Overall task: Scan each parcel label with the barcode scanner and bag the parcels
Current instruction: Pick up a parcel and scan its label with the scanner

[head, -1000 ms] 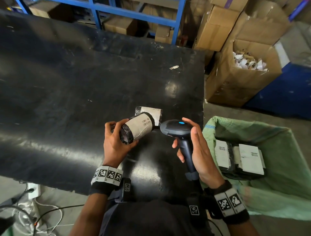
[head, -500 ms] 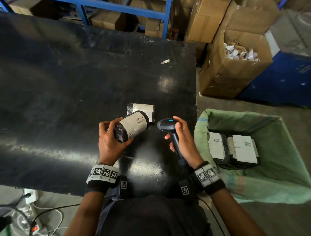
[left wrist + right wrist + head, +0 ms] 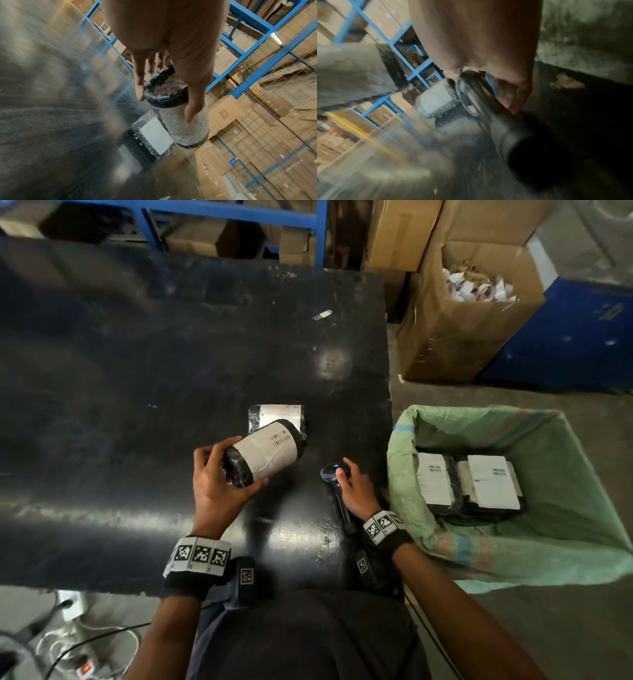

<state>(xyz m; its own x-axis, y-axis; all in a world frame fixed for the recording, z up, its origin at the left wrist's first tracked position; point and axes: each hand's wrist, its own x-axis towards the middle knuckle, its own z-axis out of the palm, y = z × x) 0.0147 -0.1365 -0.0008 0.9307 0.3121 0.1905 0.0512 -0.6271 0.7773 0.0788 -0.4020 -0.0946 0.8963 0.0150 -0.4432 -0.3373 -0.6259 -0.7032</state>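
Fingers, left hand (image 3: 219, 484): curled round the near black-wrapped end of the cylindrical parcel with white paper label (image 3: 263, 451), thumb under, held clear of the table.
Fingers, right hand (image 3: 356, 491): wrapped round the handle of the black handheld barcode scanner (image 3: 334, 477), one fingertip up on its head.
Parcel axis: near-left to far-right, barcodes facing up near the far end.
Scanner to label: just right of the parcel, apart from it; head low near the glossy black tabletop (image 3: 137, 405); aim hard to judge.
Nearer hand for bagging: probably right, though busy with the scanner.
Next parcel: flat black-wrapped packet with white label (image 3: 277, 416), lying just beyond the cylinder.
Table edge: close right of the scanner.
Drop room: green woven sack (image 3: 565, 542) beside that edge, mouth open, two labelled parcels (image 3: 469, 481) at its far side, near part free.
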